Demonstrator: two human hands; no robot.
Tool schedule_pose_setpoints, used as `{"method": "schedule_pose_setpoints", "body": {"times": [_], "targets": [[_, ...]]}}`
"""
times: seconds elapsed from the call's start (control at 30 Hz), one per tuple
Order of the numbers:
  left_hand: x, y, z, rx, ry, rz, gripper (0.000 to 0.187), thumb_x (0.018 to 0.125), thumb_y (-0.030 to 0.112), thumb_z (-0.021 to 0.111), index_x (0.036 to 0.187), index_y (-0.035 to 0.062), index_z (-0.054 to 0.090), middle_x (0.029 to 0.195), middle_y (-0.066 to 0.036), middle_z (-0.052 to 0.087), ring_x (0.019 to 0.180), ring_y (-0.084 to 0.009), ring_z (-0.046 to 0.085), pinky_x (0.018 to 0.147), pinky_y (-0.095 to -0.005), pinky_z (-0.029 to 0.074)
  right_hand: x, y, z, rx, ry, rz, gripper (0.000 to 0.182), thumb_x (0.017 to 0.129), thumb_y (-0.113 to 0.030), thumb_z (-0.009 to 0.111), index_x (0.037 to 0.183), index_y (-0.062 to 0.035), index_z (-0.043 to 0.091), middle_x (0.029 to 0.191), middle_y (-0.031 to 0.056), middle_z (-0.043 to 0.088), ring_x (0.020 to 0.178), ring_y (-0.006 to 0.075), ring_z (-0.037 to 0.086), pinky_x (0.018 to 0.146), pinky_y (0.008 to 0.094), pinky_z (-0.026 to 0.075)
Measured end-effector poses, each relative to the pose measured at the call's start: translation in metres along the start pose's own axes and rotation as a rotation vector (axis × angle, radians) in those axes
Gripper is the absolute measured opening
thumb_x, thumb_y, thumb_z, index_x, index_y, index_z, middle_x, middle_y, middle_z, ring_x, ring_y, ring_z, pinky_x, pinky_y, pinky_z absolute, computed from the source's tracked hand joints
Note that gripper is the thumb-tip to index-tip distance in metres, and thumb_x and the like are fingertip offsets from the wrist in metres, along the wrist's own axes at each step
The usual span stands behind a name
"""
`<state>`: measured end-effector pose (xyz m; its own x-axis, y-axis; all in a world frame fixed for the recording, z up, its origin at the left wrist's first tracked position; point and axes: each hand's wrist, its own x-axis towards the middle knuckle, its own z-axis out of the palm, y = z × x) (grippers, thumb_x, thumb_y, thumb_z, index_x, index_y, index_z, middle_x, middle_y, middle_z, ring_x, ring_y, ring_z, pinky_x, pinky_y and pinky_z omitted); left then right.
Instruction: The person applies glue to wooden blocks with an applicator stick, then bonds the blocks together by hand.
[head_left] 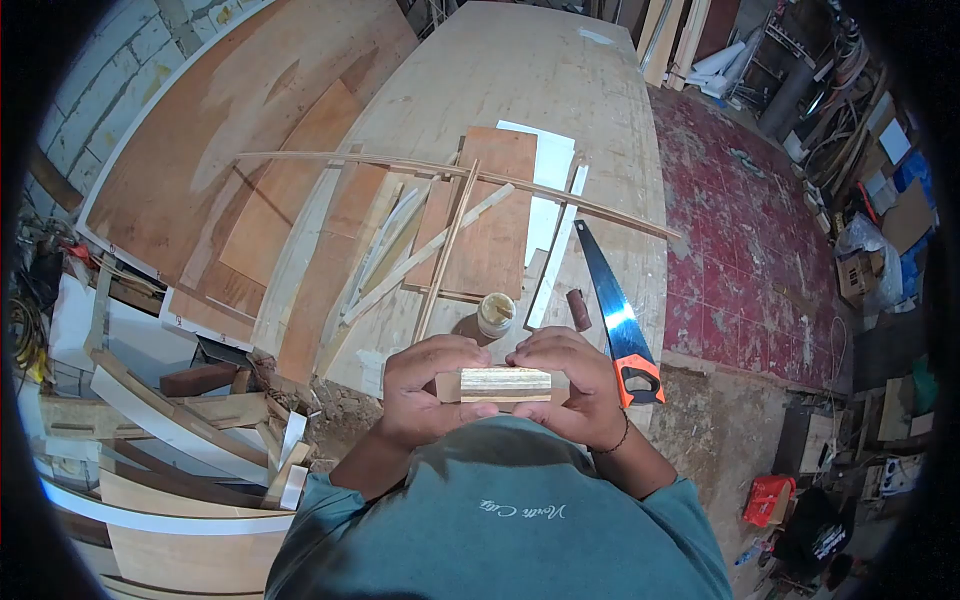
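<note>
Close to the chest, my left hand [437,388] and my right hand [568,388] hold a small wooden block [506,385] between them. Its layered edge faces up, and the fingers and thumb of each hand grip one end. Just beyond the hands a round open jar [496,314] stands on the plywood table. A reddish-brown roll [579,310] lies to its right. Farther right is a handsaw [618,310] with an orange and black handle, near the table's edge.
Long thin strips [430,168] cross the plywood table [500,70] over brown boards [497,215] and a white sheet [548,180]. Curved wooden pieces [180,425] are stacked at the left. Red flooring [730,250] lies to the right.
</note>
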<state>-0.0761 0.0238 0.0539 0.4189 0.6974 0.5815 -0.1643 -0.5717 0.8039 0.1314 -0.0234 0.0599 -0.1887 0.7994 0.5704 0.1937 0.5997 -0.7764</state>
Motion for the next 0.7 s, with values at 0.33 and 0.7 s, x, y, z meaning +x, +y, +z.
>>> {"method": "schedule_pose_setpoints", "body": {"times": [0.33, 0.7], "targets": [[0.0, 0.0, -0.001, 0.002, -0.002, 0.012, 0.042, 0.06, 0.017, 0.085, 0.093, 0.0007, 0.065, 0.092, -0.014, 0.067, 0.089, -0.0249, 0.064, 0.087, -0.0402, 0.048, 0.003, -0.005, -0.001, -0.068, -0.011, -0.017, 0.042, 0.07, -0.026, 0.079, 0.101, -0.0029, 0.064, 0.096, 0.0098, 0.067, 0.09, 0.0264, 0.06, 0.086, 0.0378, 0.044], [-0.002, 0.002, 0.003, -0.055, 0.013, -0.079, 0.043, 0.064, 0.015, 0.084, 0.098, 0.0004, 0.062, 0.093, -0.015, 0.066, 0.088, -0.0236, 0.065, 0.081, -0.0348, 0.05, 0.007, -0.012, -0.006, -0.11, -0.01, -0.018, 0.044, 0.069, -0.023, 0.079, 0.104, -0.0024, 0.063, 0.093, 0.0105, 0.066, 0.091, 0.0305, 0.061, 0.085, 0.0392, 0.045]]}}
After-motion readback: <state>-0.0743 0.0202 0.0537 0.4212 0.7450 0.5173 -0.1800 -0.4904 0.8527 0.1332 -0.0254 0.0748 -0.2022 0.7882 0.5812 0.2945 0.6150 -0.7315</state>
